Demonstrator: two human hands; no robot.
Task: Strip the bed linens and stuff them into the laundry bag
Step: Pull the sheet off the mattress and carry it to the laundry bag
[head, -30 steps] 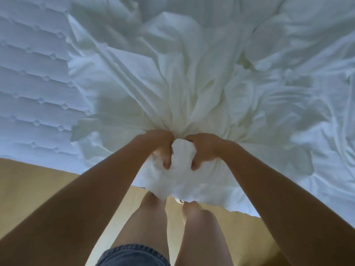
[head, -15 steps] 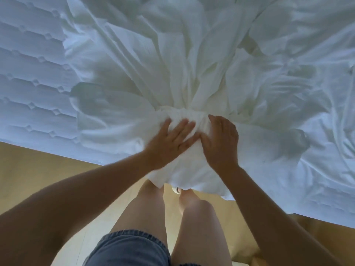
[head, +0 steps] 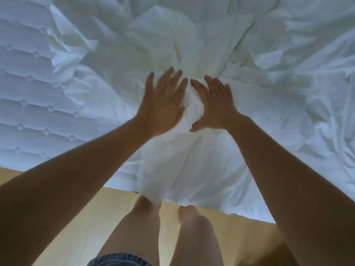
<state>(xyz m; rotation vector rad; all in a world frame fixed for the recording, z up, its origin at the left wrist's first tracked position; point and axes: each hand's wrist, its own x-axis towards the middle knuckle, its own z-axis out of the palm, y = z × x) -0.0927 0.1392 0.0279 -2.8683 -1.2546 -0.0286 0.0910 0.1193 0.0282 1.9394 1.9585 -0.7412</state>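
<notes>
Crumpled white sheet (head: 201, 54) bunched on mattress (head: 25, 83)

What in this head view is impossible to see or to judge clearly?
1. Laundry bag: nowhere in the head view.
2. Mattress: most of it lies hidden under the crumpled sheet.
3. Left hand: blurred fingers, so contact with the sheet is uncertain.
4. Feet: covered by the sheet's hanging edge.

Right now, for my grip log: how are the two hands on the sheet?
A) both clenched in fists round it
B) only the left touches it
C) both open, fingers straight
C: the left hand and right hand lie open, side by side, on the bunched white sheet.
</notes>
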